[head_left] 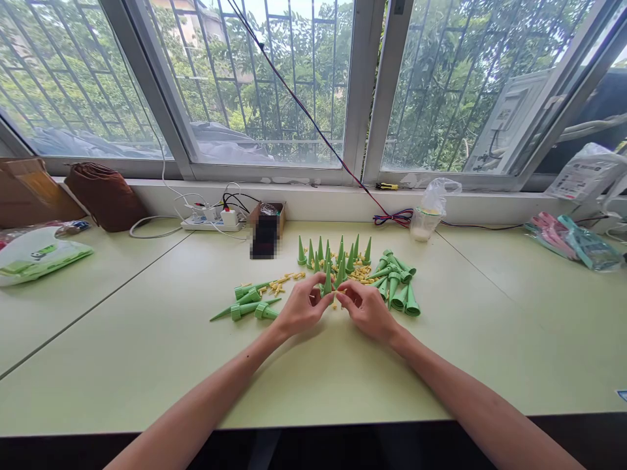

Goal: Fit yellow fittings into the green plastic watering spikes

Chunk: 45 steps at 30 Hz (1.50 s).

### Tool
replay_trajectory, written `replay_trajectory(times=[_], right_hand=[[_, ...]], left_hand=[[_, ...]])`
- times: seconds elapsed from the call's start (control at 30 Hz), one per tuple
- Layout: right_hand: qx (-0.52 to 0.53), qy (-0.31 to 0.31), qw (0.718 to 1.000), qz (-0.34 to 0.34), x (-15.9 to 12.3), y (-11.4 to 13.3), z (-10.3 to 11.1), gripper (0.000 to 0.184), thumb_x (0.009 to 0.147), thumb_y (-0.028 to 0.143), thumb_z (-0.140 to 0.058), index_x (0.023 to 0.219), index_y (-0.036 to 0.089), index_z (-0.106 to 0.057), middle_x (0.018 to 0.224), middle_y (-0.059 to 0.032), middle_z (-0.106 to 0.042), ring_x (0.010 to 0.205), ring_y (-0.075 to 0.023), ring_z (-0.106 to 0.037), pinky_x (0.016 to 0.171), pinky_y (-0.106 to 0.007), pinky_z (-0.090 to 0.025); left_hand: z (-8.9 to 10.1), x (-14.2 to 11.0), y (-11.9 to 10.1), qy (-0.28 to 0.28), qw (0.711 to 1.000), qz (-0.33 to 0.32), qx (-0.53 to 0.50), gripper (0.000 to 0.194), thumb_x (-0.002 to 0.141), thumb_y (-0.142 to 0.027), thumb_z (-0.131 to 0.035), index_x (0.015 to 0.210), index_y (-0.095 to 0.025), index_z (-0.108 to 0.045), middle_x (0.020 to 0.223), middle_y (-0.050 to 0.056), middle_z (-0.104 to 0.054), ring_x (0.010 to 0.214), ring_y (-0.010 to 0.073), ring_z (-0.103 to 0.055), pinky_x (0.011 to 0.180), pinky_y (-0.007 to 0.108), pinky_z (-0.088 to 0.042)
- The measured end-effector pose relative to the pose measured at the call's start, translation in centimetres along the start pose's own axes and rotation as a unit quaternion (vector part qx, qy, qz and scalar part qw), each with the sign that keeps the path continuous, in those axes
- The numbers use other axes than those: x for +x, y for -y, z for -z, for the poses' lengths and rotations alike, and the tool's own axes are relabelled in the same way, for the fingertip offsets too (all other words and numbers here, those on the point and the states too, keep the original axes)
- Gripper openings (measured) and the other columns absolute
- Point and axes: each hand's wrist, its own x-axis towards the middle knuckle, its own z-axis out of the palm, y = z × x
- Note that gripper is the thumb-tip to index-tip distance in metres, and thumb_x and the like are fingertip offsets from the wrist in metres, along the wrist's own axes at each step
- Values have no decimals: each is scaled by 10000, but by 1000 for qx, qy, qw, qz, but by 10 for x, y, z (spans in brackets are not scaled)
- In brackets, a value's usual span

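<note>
My left hand [304, 305] and my right hand [366, 308] come together at the middle of the table, fingers curled into pinches. A tiny yellow plastic piece [336, 295] shows at the right fingertips; what the left fingers pinch is too small to make out. Just behind the fingertips rises a green plastic spike [328, 279], one of several standing point up. Around their bases lie many small yellow pieces [360, 273]. Green spikes with caps [247, 307] lie to the left of my left hand, and a heap of green spikes [394, 281] lies beyond my right hand.
Along the back stand a power strip [210, 222] with cables, a small box [279, 219] and a plastic cup [425, 222] in a bag. A brown bundle [105, 196] and a green-white bag [44, 258] are at left. Pink and teal packets [575, 238] lie at right.
</note>
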Motion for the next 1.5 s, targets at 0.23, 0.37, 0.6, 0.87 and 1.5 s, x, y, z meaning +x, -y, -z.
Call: replay_trajectory(times=[0.23,0.37,0.6,0.87,1.5], right_hand=[[-2,-3,1000,-14,0,0,0,217,935,362,-503,887,177,-605,622,4,-595,519,-123,-469,525,-244,-373],[-6,-4,1000,-13,0,0,0,217,935,360,-501,878,180,-607,619,2,-597,520,-127,-475,523,-245,-374],[1,-2,1000,-11,0,-1,0,222,940,360,-493,869,183,-606,603,7,-602,505,-125,-478,523,-242,-378],[7,0,1000,-12,1,-1,0,223,947,340,-480,845,185,-604,576,18,-579,488,-119,-458,517,-236,-363],[-27,-14,1000,-1,1,-8,-2,384,961,354,-444,624,172,-471,550,44,-392,514,-95,-319,505,-241,-258]], left_hand=[[-1,0,-1,9,1000,3,1,178,852,-318,-553,951,-172,-529,709,-32,-476,488,63,-355,450,192,-345],[-1,0,0,15,1000,3,5,187,863,-331,-543,958,-171,-519,658,-42,-429,493,72,-341,454,196,-332],[-1,0,1,21,1000,7,7,184,865,-331,-548,955,-175,-508,662,-47,-422,486,69,-333,449,199,-321],[-1,0,1,15,1000,0,13,156,853,-309,-556,911,-179,-491,647,-54,-403,473,62,-328,431,194,-298],[-5,-3,3,44,998,9,33,184,837,-276,-557,966,-163,-489,523,-88,-360,465,72,-300,459,202,-325]])
